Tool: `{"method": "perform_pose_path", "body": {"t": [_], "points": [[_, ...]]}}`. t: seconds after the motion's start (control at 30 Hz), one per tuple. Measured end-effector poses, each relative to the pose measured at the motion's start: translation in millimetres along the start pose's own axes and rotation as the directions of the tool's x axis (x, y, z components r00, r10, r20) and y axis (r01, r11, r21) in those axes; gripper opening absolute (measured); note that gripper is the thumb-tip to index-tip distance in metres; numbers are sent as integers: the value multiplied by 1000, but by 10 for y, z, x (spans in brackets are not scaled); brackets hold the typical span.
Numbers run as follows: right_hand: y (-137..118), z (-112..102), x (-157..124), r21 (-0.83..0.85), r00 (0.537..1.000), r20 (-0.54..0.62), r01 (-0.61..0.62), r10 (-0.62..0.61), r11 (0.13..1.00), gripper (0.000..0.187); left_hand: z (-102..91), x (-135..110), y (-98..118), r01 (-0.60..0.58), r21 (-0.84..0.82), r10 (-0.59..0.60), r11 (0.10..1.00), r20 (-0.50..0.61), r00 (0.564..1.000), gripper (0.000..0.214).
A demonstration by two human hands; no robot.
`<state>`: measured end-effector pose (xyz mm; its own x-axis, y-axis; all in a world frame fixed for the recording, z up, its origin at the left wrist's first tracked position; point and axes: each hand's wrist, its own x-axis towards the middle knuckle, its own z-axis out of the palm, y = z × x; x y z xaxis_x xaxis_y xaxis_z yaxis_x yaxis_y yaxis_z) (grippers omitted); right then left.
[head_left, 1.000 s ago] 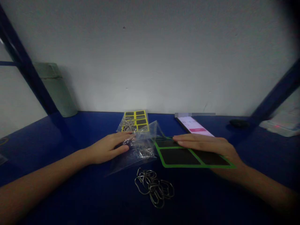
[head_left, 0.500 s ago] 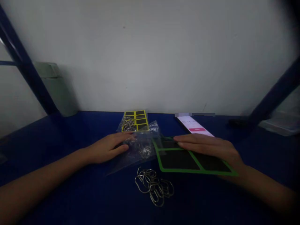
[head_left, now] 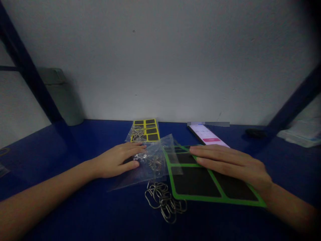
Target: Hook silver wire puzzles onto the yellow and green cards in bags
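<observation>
A clear plastic bag (head_left: 140,172) with shiny metal pieces inside lies at the middle of the blue table. My left hand (head_left: 117,160) rests at its left edge, thumb and fingers apart, fingertips touching the plastic. My right hand (head_left: 228,164) holds a green-bordered sheet with black panels (head_left: 195,182); its fingers stretch straight across the top, and the thumb is hidden. The sheet's near edge appears raised, and the bag's right corner overlaps its left side. Loose metal wire rings (head_left: 165,204) lie in a pile in front of the bag, partly behind the sheet.
Farther back lies a yellow-bordered sheet with black panels (head_left: 151,130), bagged with metal rings. A lit phone (head_left: 209,135) is behind my right hand. A dark object (head_left: 254,133) and clear plastic (head_left: 298,137) sit at right. A grey-green bin (head_left: 67,100) and blue posts (head_left: 32,77) stand at the sides.
My right hand and the green-bordered sheet have shifted slightly nearer and to the right, and the sheet now covers part of the ring pile. The left hand stays at the bag.
</observation>
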<state>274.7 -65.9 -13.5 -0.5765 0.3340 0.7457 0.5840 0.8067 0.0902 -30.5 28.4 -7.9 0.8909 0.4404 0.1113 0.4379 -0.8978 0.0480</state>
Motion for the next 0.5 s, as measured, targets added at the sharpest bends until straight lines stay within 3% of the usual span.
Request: {"method": "perform_pose_path", "body": {"t": [0.23,0.5], "points": [[-99,-22,41,41,997,67,41,-44,998,28,-8,15,17,-11,0,11,1000,3,1000,43],[61,85,4,123,995,102,-28,15,992,30,-22,14,25,-18,-3,18,1000,20,1000,41]]}}
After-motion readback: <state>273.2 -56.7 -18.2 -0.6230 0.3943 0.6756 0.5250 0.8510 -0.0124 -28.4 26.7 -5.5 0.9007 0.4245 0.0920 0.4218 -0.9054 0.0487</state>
